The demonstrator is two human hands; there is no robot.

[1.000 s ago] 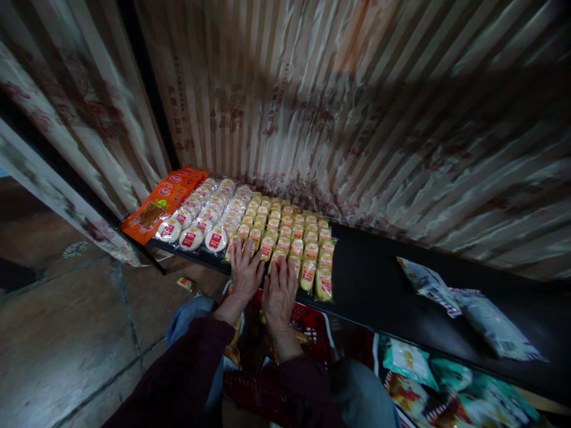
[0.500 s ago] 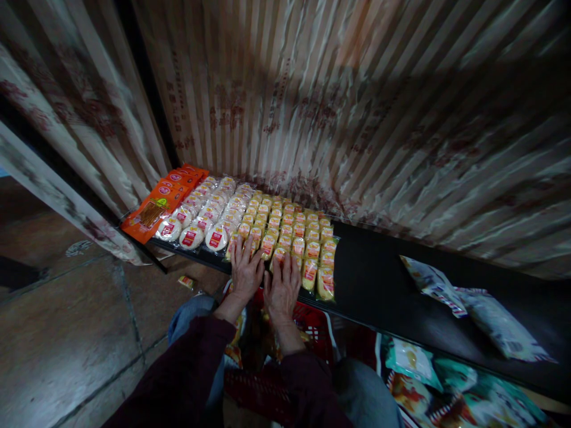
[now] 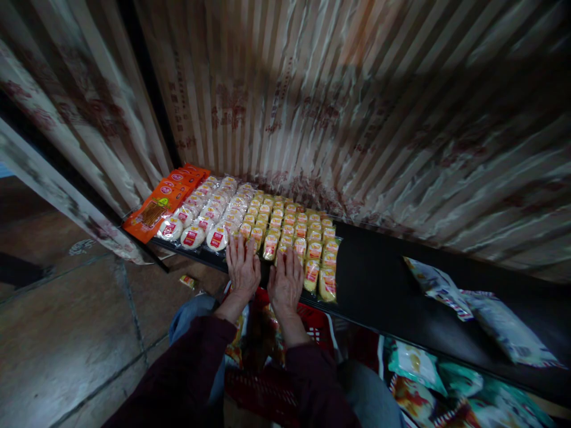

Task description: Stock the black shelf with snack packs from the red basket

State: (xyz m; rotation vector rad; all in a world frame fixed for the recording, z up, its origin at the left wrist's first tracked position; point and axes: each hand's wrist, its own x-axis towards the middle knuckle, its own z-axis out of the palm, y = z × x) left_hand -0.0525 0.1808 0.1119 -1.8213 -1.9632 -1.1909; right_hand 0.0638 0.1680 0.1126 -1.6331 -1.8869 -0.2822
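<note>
Rows of small yellow wrapped cakes (image 3: 270,245) with red and orange labels lie on a black shelf (image 3: 370,279). My left hand (image 3: 243,267) rests flat over the front of the leftmost yellow row, fingers stretched out and covering the packs beneath. My right hand (image 3: 286,282) lies on the front of another yellow row farther right, its fingers also extended. Between the two hands a front cake stays visible. Left of my left hand are rows of round white wrapped cakes (image 3: 216,238) with red labels.
Orange snack packets (image 3: 154,208) lie at the shelf's left end. Two silvery packets (image 3: 508,333) lie on its right part. A red basket (image 3: 319,324) with packaged food stands below my hands. Green-and-white bags (image 3: 414,365) sit lower right. A small wrapped piece (image 3: 188,281) is on the floor.
My right hand has shifted slightly right and my left hand slightly left, widening the gap between them. The cake rows look about the same.
</note>
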